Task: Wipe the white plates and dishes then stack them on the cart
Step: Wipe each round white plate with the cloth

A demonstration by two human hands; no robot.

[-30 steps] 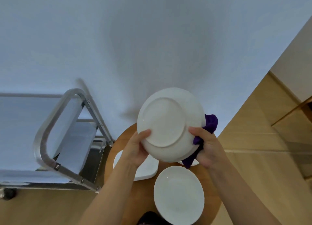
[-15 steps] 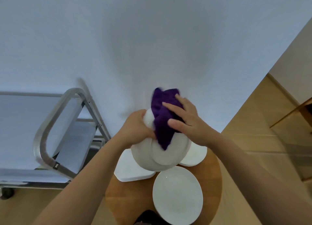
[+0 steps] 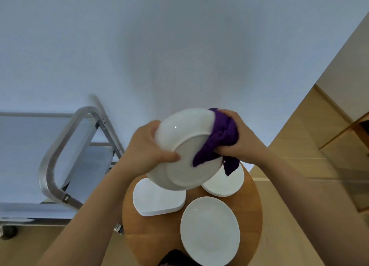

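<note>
A round white plate (image 3: 179, 146) is held up in the air with its underside toward me, tilted over the small round wooden table (image 3: 253, 201). My left hand (image 3: 145, 148) grips its left rim, thumb across the base ring. A bunched purple cloth (image 3: 219, 142) is pressed against the plate's right side by my right hand (image 3: 241, 138). On the table below lie a rounded-square white dish (image 3: 155, 201), a round white plate (image 3: 225, 184) partly hidden behind the cloth, and an oval white plate (image 3: 209, 229) nearest me.
A metal cart (image 3: 52, 162) with a tubular handle and flat grey shelves stands to the left of the table, against a pale wall. Wooden floor runs along the right, with a wooden furniture edge (image 3: 347, 132) at the far right.
The plate has tilted and shifted right. My right hand with the cloth slid from the plate's upper middle to its right edge. My left hand keeps its hold on the left rim.
</note>
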